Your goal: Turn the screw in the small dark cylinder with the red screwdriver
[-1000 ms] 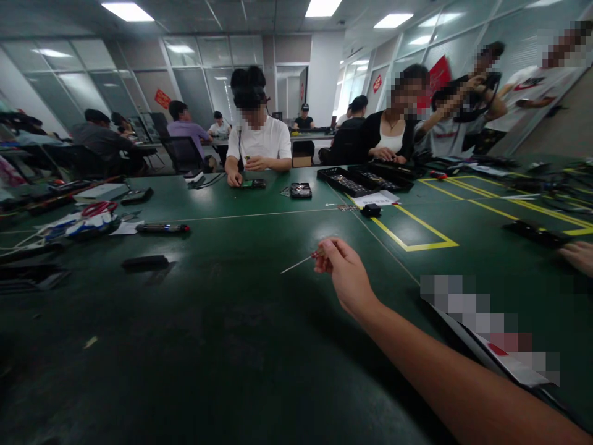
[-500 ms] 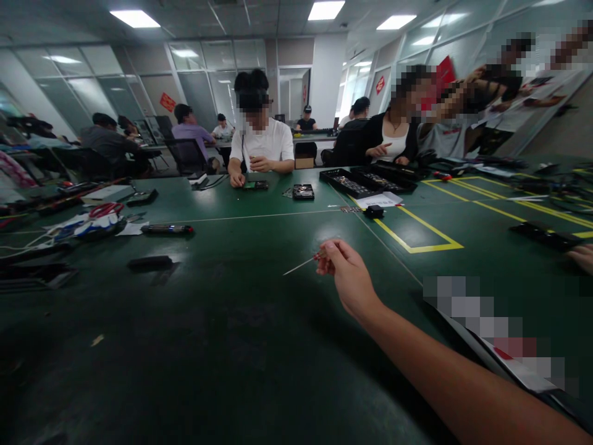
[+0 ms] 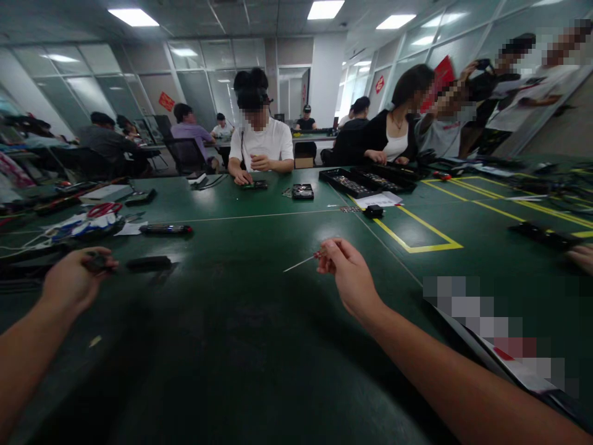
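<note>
My right hand (image 3: 345, 272) is closed around the handle of a thin screwdriver (image 3: 299, 264), its metal shaft pointing left and slightly down above the green table (image 3: 241, 383). At the left, my left hand (image 3: 76, 275) is raised over the table with its fingers closed on a small dark object (image 3: 96, 262), blurred and too unclear to name. Just right of that hand lies a flat black item (image 3: 149, 264). Behind it rests a dark cylindrical tool (image 3: 165, 229).
Cables and gloves (image 3: 88, 224) lie at the left. Across the table sits a person in white (image 3: 262, 145). Black parts trays (image 3: 349, 184), a small black block (image 3: 374, 211) and yellow tape (image 3: 435, 249) are toward the right. A hand of another person (image 3: 581, 254) is at the right edge.
My left hand has come into view from the left, holding a dark object. My right hand and the screwdriver have barely moved.
</note>
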`<control>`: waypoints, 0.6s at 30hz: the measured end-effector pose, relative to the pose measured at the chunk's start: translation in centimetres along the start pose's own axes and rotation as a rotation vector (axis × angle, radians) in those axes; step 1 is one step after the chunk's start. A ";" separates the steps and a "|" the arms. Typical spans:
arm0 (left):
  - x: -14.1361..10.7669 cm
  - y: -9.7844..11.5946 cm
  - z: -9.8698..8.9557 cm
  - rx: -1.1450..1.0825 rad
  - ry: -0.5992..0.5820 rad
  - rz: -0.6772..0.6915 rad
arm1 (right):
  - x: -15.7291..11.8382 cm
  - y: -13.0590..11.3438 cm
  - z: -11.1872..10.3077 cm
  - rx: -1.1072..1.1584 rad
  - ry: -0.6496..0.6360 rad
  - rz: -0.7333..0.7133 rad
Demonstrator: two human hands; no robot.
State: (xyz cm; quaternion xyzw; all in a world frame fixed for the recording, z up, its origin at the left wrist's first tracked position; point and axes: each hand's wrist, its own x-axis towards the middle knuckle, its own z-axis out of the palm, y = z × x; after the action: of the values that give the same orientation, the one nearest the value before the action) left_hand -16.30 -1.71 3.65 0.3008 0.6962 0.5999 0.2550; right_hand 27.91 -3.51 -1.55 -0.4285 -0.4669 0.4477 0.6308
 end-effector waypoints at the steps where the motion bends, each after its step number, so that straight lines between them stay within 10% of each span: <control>1: -0.4 -0.4 1.6 -0.059 -0.088 -0.038 | 0.0 0.0 0.0 -0.005 0.001 -0.004; 11: -13.4 -3.2 16.0 -0.103 -0.949 0.093 | -0.1 -1.3 -0.4 -0.031 0.069 -0.070; 18: -17.1 -5.6 18.6 0.097 -1.021 0.433 | -1.1 -2.3 0.0 -0.127 0.080 -0.205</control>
State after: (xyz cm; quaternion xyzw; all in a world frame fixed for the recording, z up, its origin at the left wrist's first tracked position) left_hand 8.21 -1.97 -4.78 0.7010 0.4332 0.3838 0.4167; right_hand 28.13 -5.11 0.47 -0.4349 -0.5102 0.3330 0.6631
